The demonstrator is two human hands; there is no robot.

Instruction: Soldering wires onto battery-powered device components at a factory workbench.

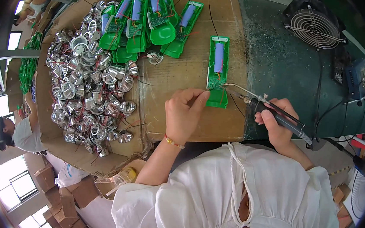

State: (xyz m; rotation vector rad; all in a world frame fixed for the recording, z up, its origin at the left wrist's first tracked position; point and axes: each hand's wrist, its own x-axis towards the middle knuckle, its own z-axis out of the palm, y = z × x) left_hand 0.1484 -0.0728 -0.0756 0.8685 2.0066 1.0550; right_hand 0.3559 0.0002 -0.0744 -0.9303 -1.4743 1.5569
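Note:
A green plastic housing (pixel 217 99) lies on the cardboard in front of me, holding a lilac cylindrical battery (pixel 219 57) and a small green circuit board (pixel 214 81) with thin wires. My right hand (pixel 275 125) grips a black soldering iron (pixel 295 126) that has a thin curved metal tube along it. The iron's tip points at the circuit board; whether it touches cannot be made out. My left hand (pixel 183 114) is closed in a pinch at the housing's lower left edge. What sits between its fingertips is too small to name.
Many silver reflector cups (pixel 87 89) with wires fill a cardboard box at left. Several green housings with batteries (pixel 162 34) are stacked at the back. A black fan with a wire grille (pixel 314 26) and a blue box-shaped device (pixel 357 82) stand right. Another person (pixel 27 134) is far left.

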